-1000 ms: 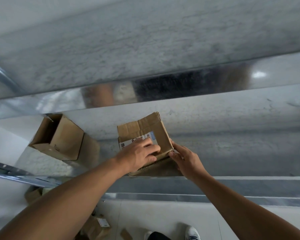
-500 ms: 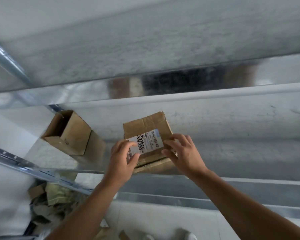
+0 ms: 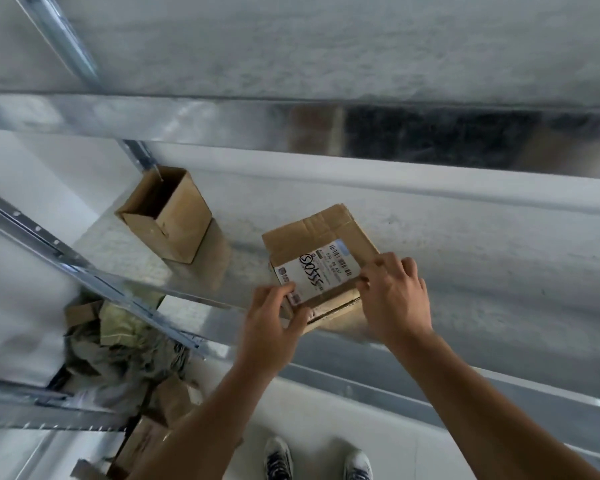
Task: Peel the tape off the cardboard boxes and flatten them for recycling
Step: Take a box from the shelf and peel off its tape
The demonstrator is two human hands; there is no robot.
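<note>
Starting at the far left, a heap of cardboard and paper scraps (image 3: 118, 341) lies on the floor below the metal shelf (image 3: 499, 271), so I'd guess that's where the finished stuff lands. Up on the shelf an open box (image 3: 168, 220) stands with its top open, well apart from the action and not flattened yet.

Next comes the left hand (image 3: 274, 327). Its fingers are curled round the near left corner of the labelled box (image 3: 326, 233) and the thumb lies along the front edge, basically pinning it. That box sits at the shelf's front edge with its flaps closed and the white shipping label (image 3: 314, 273) face up.

The right hand (image 3: 394, 296) has its fingers curled onto the box's right edge. The fingertips are at the end of a darker strip (image 3: 336, 292) that looks like tape, though I can't swear to it.

My read is we're at the find-the-tape-end step on this box. Next move calls for a nail under that end, then a low, steady pull leftward while the other hand stops the box sliding off.
</note>
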